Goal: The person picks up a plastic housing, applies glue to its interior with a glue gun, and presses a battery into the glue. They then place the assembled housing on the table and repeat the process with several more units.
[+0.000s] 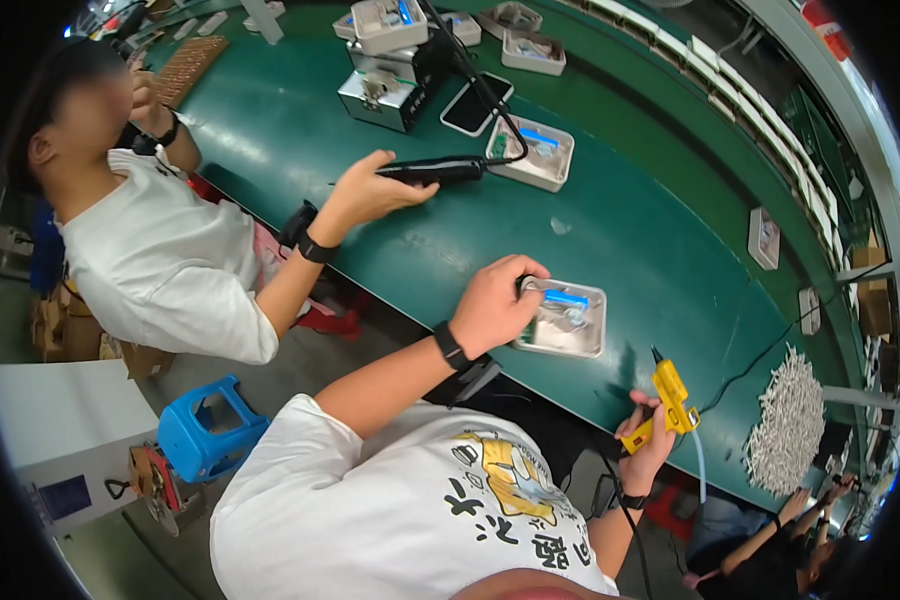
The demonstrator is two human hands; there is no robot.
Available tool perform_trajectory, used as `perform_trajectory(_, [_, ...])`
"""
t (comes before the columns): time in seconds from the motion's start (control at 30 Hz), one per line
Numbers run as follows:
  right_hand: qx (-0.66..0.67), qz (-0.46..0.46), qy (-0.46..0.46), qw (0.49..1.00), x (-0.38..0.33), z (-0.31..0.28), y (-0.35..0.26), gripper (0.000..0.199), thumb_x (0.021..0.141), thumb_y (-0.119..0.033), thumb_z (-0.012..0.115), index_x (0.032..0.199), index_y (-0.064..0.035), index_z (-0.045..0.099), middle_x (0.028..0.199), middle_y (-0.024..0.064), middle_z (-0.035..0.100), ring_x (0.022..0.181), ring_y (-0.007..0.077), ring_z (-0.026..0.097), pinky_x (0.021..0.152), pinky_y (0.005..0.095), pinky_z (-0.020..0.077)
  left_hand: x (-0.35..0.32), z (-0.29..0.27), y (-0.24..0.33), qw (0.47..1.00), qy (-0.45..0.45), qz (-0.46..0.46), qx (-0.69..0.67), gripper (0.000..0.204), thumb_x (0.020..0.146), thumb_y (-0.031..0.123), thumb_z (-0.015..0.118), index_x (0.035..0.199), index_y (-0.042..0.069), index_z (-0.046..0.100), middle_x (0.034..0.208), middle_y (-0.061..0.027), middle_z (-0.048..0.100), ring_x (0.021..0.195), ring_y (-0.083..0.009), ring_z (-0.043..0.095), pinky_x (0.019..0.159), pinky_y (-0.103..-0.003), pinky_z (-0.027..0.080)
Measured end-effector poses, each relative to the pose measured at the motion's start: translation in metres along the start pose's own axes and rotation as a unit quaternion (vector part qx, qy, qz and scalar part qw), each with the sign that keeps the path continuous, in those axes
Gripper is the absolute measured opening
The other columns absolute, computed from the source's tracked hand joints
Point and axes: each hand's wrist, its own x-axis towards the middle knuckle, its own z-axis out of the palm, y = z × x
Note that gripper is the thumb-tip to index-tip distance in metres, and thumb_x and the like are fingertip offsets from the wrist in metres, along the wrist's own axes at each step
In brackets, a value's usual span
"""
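My left hand (492,308) is closed at the left rim of a white tray (602,320) near the table's front edge. A small dark round thing shows between its thumb and fingers, too hidden to name. Inside the tray lie a blue strip (566,298) and some clear and whitish small pieces. To the right, my right hand (654,452) is wrapped round the handle of a yellow glue gun (670,398). The gun's dark nozzle points up and away, and a pale blue glue stick (701,465) hangs from its rear.
On my left a co-worker's hand (370,192) holds a black electric screwdriver (435,170) above the green table (410,255). Another white tray (560,178), a phone (475,104) and metal boxes (378,98) stand farther back. Many small white pieces (788,430) lie heaped at right.
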Motion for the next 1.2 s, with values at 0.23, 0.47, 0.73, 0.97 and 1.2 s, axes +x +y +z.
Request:
perform_trajectory(0.23, [0.031, -0.052, 0.019, 0.998, 0.010, -0.011, 0.024, 0.023, 0.113, -0.026, 0.053, 0.118, -0.0041, 0.057, 0.117, 0.0235, 0.073, 0.057, 0.0133, 0.053, 0.051, 0.0307, 0.0509, 0.054, 0.044, 0.000, 0.983, 0.065, 0.163, -0.044, 0.031, 0.096, 0.004, 0.065, 0.128, 0.004, 0.066, 0.137, -0.0176, 0.062, 0.108, -0.0345, 0.068, 0.093, -0.044, 0.056])
perform_trajectory(0.47, [0.053, -0.077, 0.017, 0.995, 0.011, -0.019, 0.026, 0.023, 0.113, -0.025, 0.053, 0.118, -0.0036, 0.057, 0.117, 0.0244, 0.072, 0.058, 0.0131, 0.052, 0.050, 0.0309, 0.0500, 0.058, -0.001, 0.009, 0.956, 0.088, 0.241, 0.142, 0.044, 0.093, 0.004, 0.066, 0.136, 0.003, 0.060, 0.143, -0.0211, 0.056, 0.127, -0.0429, 0.059, 0.110, -0.047, 0.050])
perform_trajectory(0.73, [0.053, -0.075, 0.005, 0.996, 0.006, -0.022, 0.024, 0.023, 0.114, -0.024, 0.051, 0.118, -0.0026, 0.057, 0.119, 0.0253, 0.072, 0.059, 0.0128, 0.052, 0.050, 0.0304, 0.0499, 0.100, -0.024, -0.004, 0.866, 0.187, 0.220, 0.407, 0.035, 0.088, 0.003, 0.070, 0.122, 0.003, 0.067, 0.125, -0.0139, 0.061, 0.103, -0.0351, 0.063, 0.093, -0.044, 0.055])
perform_trajectory(0.97, [0.059, -0.073, 0.014, 0.996, 0.002, -0.018, 0.022, 0.022, 0.114, -0.023, 0.050, 0.118, -0.0025, 0.057, 0.120, 0.0255, 0.072, 0.060, 0.0124, 0.052, 0.051, 0.0300, 0.0500, 0.068, -0.050, 0.002, 0.864, 0.076, 0.300, 0.397, 0.016, 0.084, 0.005, 0.078, 0.099, 0.008, 0.073, 0.109, -0.0067, 0.062, 0.101, -0.0306, 0.062, 0.090, -0.042, 0.053])
perform_trajectory(1.2, [0.072, -0.056, -0.009, 0.996, 0.006, -0.016, 0.018, 0.022, 0.114, -0.023, 0.050, 0.119, -0.0026, 0.057, 0.121, 0.0263, 0.072, 0.060, 0.0123, 0.052, 0.052, 0.0305, 0.0504, 0.025, -0.048, 0.014, 0.884, 0.017, 0.307, 0.352, 0.020, 0.078, 0.010, 0.088, 0.092, 0.012, 0.074, 0.126, -0.0057, 0.065, 0.130, -0.0344, 0.058, 0.106, -0.051, 0.045])
